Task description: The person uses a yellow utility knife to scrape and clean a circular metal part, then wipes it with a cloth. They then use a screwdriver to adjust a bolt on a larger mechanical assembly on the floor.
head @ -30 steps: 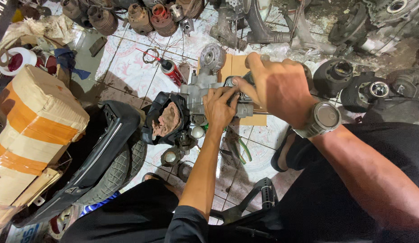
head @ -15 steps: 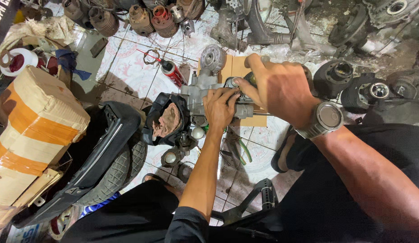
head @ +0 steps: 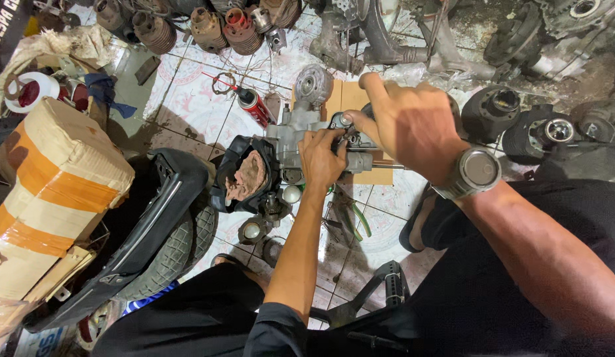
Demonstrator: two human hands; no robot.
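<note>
A grey metal engine assembly point(head: 301, 135) lies on the tiled floor point(head: 195, 106) straight ahead of me, its long axis running left to right, partly over a cardboard sheet point(head: 347, 99). My right hand point(head: 403, 125) curls over its right end, fingers closed on a small fitting point(head: 347, 120). My left hand point(head: 321, 158), the nearer one, grips the assembly's middle from below.

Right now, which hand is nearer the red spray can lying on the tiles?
Left. The left hand grips the grey engine casing just right of the red spray can. The right hand sits farther right, fingertips on the same casing.
</note>
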